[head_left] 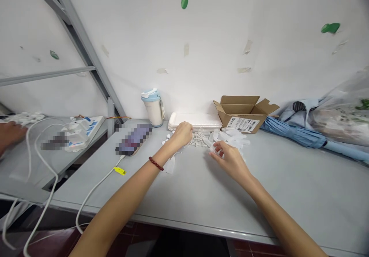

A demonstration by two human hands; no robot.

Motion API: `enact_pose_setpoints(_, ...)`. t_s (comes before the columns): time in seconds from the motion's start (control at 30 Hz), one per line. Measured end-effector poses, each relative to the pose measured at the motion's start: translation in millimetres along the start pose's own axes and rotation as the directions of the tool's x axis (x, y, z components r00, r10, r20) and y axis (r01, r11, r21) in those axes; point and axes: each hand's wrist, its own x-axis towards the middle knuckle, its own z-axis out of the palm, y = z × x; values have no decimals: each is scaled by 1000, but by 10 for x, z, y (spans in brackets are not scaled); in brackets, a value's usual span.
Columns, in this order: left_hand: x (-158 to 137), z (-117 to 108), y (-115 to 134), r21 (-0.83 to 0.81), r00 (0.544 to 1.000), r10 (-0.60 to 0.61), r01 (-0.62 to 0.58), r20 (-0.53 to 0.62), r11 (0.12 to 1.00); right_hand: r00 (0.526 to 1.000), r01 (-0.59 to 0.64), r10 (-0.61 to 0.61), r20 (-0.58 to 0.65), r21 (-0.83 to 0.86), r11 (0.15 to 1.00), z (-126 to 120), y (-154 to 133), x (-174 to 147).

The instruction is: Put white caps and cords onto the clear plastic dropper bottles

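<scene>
My left hand (183, 134), with a beaded bracelet (156, 163) on its wrist, reaches to a small heap of white cords (197, 137). Its fingers are curled closed, and their tips are hidden behind the hand. To the right, my right hand (230, 159) pinches a translucent white strip (211, 148) between thumb and fingers at the edge of a loose pile of similar white strips (230, 137). A few more white pieces (170, 165) lie below my left wrist. Behind the cords sits a stack of white foam trays (196, 120).
An open cardboard box (243, 114) and a folded blue umbrella (294, 131) lie at the back right. A tumbler (154, 109) and a charging phone (135, 138) stand left on the grey table (184, 195). Another person's hand (11, 134) shows beyond a power strip (86, 132).
</scene>
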Motion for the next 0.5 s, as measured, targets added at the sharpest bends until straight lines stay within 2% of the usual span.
enact_pose_setpoints(0.17,75,-89,5,-75,999,-31,31,6,997,1000,2,-1,-15,77,997,22,41,-1)
enact_pose_setpoints(0.3,175,-263,-4,-195,997,-62,68,38,978,996,-9,19,-87,116,993,15,89,3)
enact_pose_setpoints(0.4,232,-411,-32,-291,995,-101,100,12,952,988,-1,23,-151,146,989,12,88,-3)
enact_pose_setpoints(0.5,236,-477,-53,-360,992,-127,128,27,924,987,18,9,-162,161,987,31,48,-13)
